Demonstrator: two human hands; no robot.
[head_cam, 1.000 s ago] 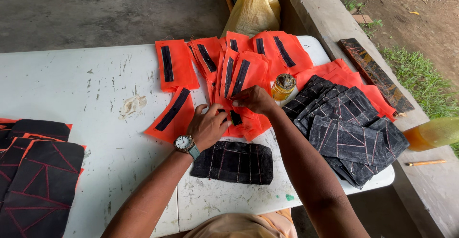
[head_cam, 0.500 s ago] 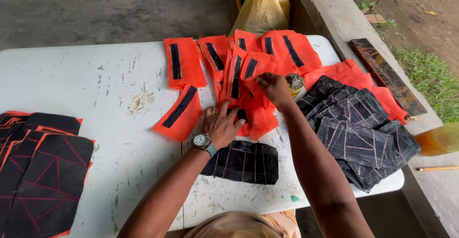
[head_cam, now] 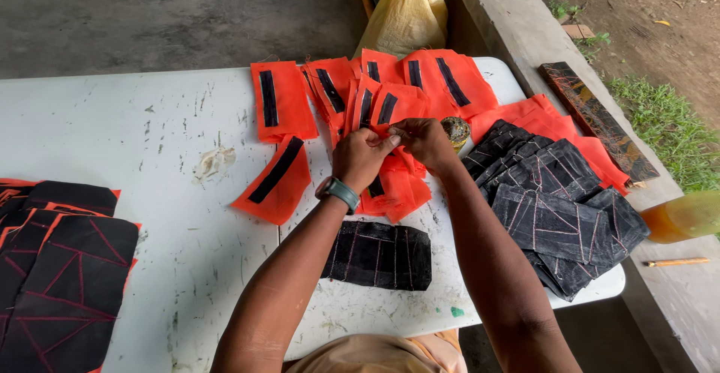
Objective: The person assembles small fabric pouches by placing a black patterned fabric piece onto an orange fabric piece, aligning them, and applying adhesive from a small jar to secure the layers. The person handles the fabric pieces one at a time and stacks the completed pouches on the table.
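My left hand [head_cam: 360, 159], with a watch on the wrist, and my right hand [head_cam: 424, 140] meet fingertip to fingertip over a heap of orange fabric pieces [head_cam: 394, 107] that carry black strips. Both pinch the top edge of one orange piece [head_cam: 397, 185] that hangs down under the hands. More orange pieces lie apart at the left [head_cam: 279, 99] and lower left [head_cam: 276, 182]. A single black quilted piece [head_cam: 379, 254] lies on the white table [head_cam: 150, 140] near my body.
A stack of black pieces with pink lines [head_cam: 559, 212] lies at the right on orange cloth. Black and orange panels [head_cam: 64, 268] sit at the left edge. A small round container [head_cam: 455, 129], a yellow bag [head_cam: 405, 17], a dark plank [head_cam: 596, 118], an orange bottle [head_cam: 686, 217] and a pencil [head_cam: 679, 262] are nearby.
My left hand has lifted off the table and joined my right hand above the orange heap. The two now pinch one orange piece together.
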